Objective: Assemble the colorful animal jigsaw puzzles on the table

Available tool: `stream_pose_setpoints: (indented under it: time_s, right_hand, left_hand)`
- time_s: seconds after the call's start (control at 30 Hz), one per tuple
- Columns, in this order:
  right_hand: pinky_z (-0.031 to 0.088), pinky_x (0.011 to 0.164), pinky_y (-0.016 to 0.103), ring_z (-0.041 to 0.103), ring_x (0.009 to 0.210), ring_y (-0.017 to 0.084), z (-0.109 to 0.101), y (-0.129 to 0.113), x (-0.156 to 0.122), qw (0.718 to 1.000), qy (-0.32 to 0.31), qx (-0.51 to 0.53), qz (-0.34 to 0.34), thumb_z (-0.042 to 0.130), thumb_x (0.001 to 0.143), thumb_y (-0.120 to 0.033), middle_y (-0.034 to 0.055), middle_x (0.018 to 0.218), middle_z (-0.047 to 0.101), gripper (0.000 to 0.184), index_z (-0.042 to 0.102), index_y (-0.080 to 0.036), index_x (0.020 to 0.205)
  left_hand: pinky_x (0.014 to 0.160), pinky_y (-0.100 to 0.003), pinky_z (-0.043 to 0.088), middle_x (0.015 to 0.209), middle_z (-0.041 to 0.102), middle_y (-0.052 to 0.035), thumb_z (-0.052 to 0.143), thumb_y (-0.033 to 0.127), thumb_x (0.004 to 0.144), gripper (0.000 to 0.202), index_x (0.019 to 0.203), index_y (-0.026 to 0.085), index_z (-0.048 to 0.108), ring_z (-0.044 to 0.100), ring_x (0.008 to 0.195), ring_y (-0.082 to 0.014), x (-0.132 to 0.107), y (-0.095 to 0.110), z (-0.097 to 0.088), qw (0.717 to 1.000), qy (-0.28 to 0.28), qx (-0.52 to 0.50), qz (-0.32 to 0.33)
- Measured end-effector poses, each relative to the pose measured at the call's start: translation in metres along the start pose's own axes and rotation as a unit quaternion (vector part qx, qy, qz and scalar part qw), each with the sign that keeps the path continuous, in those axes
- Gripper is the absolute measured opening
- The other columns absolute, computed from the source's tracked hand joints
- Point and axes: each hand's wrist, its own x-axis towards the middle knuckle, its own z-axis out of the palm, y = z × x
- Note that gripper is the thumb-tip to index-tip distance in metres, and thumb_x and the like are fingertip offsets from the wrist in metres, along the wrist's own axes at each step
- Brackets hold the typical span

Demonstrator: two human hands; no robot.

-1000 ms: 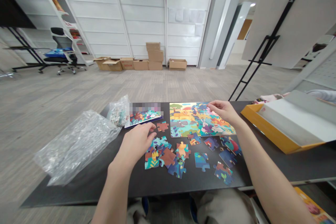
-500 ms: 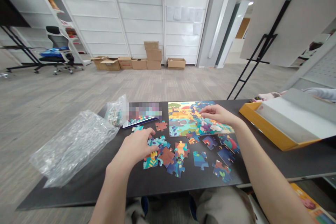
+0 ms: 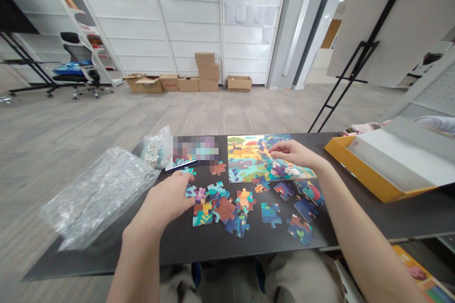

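Observation:
My left hand [image 3: 170, 199] is low over the left of a loose pile of jigsaw pieces, thumb and fingers apart, fingertips by a teal piece [image 3: 189, 170]. Beside its thumb lie a purple piece [image 3: 201, 194] and a piece with a yellow plant [image 3: 202, 213]. A brown piece [image 3: 224, 210] and an orange animal piece [image 3: 245, 200] sit further right. My right hand [image 3: 293, 154] hovers over the right part of a colourful animal picture sheet [image 3: 245, 156], fingers loosely bent, with nothing visible in them. Dark blue pieces [image 3: 271, 214] are scattered below the sheet.
On the black table [image 3: 213, 248] are a clear plastic bag [image 3: 103, 194], a smaller bag of pieces [image 3: 156, 149] and a partly blurred printed sheet [image 3: 181, 163]. An open yellow box [image 3: 373, 175] stands at the right. Cardboard boxes [image 3: 206, 73] line the far shelves.
My left hand has moved left and slightly back from the pile, uncovering the purple piece and others. My right hand stays nearly in place over the picture sheet.

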Motion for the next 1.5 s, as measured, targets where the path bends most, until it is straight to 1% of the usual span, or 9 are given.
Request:
stream_pose_setpoints:
  time_s: [0.17,0.3,0.47,0.63,0.83,1.0,1.27,1.43,1.5]
  right_hand:
    - [0.053,0.076,0.036,0.066,0.081,0.022,0.001,0.0,0.001,1.0,0.002,-0.006,0.008,0.07,0.075,-0.061,0.0068,0.087,0.073,0.047,0.074,-0.018,0.094]
    - [0.053,0.073,0.035,0.066,0.078,0.021,0.001,-0.001,0.001,1.0,0.001,-0.003,0.016,0.071,0.074,-0.062,0.0059,0.085,0.073,0.047,0.074,-0.018,0.092]
    - [0.052,0.07,0.034,0.065,0.075,0.02,0.002,0.0,0.002,1.0,0.007,-0.007,0.012,0.071,0.074,-0.061,0.0047,0.082,0.073,0.045,0.074,-0.019,0.091]
    - [0.053,0.073,0.035,0.066,0.076,0.021,0.003,0.004,0.003,1.0,0.004,-0.02,0.006,0.07,0.076,-0.06,0.0054,0.083,0.074,0.044,0.075,-0.019,0.091]
    - [0.054,0.074,0.035,0.068,0.078,0.022,0.003,0.008,0.004,1.0,-0.006,-0.022,0.001,0.068,0.078,-0.06,0.0062,0.086,0.075,0.044,0.075,-0.019,0.093]
    - [0.055,0.073,0.035,0.067,0.076,0.022,0.003,0.011,0.005,1.0,-0.007,-0.03,-0.002,0.068,0.079,-0.06,0.006,0.085,0.075,0.044,0.075,-0.019,0.093]
    - [0.055,0.072,0.036,0.067,0.076,0.022,0.003,0.012,0.005,0.999,-0.008,-0.037,-0.004,0.067,0.079,-0.06,0.0058,0.085,0.075,0.044,0.075,-0.019,0.093]
    - [0.054,0.069,0.035,0.066,0.073,0.021,0.003,0.01,0.006,0.999,-0.008,-0.041,-0.002,0.067,0.078,-0.061,0.0051,0.083,0.075,0.045,0.075,-0.02,0.092]
    - [0.053,0.069,0.034,0.066,0.073,0.021,0.003,0.01,0.006,0.999,-0.009,-0.046,-0.001,0.067,0.078,-0.062,0.0052,0.083,0.075,0.045,0.075,-0.02,0.092]
  left_hand:
    - [0.091,-0.038,0.052,0.133,0.064,-0.0103,0.062,0.025,0.079,0.056,0.134,0.024,0.057,0.067,0.111,-0.0292,-0.007,0.0,-0.006,0.999,-0.038,0.017,-0.032]
    - [0.09,-0.04,0.051,0.135,0.063,-0.0107,0.069,0.027,0.074,0.063,0.136,0.025,0.055,0.066,0.113,-0.0316,-0.014,0.005,-0.016,0.997,-0.057,0.009,-0.042]
    - [0.085,-0.038,0.052,0.127,0.065,-0.0075,0.078,0.036,0.066,0.058,0.121,0.028,0.062,0.068,0.105,-0.0306,-0.024,0.033,-0.017,0.997,-0.058,-0.038,0.03]
    - [0.092,-0.038,0.051,0.129,0.062,-0.0089,0.083,0.034,0.065,0.061,0.122,0.026,0.062,0.06,0.118,-0.0319,-0.023,0.059,-0.006,0.99,-0.049,-0.066,0.111]
    - [0.105,-0.039,0.044,0.135,0.061,-0.0104,0.077,0.039,0.075,0.06,0.129,0.022,0.058,0.056,0.125,-0.0307,-0.009,0.047,0.003,0.977,-0.046,-0.127,0.166]
    - [0.103,-0.038,0.045,0.132,0.064,-0.0109,0.067,0.03,0.082,0.05,0.131,0.021,0.057,0.059,0.122,-0.0293,-0.001,0.041,0.007,0.984,-0.021,-0.108,0.142]
    - [0.094,-0.032,0.048,0.118,0.07,-0.0066,0.068,0.025,0.081,0.048,0.128,0.023,0.058,0.066,0.111,-0.0234,0.003,0.039,0.009,0.98,-0.018,-0.144,0.134]
    - [0.099,-0.033,0.047,0.13,0.065,-0.0082,0.066,0.027,0.081,0.044,0.124,0.022,0.061,0.062,0.118,-0.0249,0.004,0.035,0.011,0.981,0.003,-0.141,0.137]
    - [0.096,-0.033,0.048,0.129,0.066,-0.0075,0.065,0.027,0.083,0.041,0.123,0.023,0.061,0.063,0.116,-0.0249,0.005,0.034,0.011,0.981,0.0,-0.146,0.128]
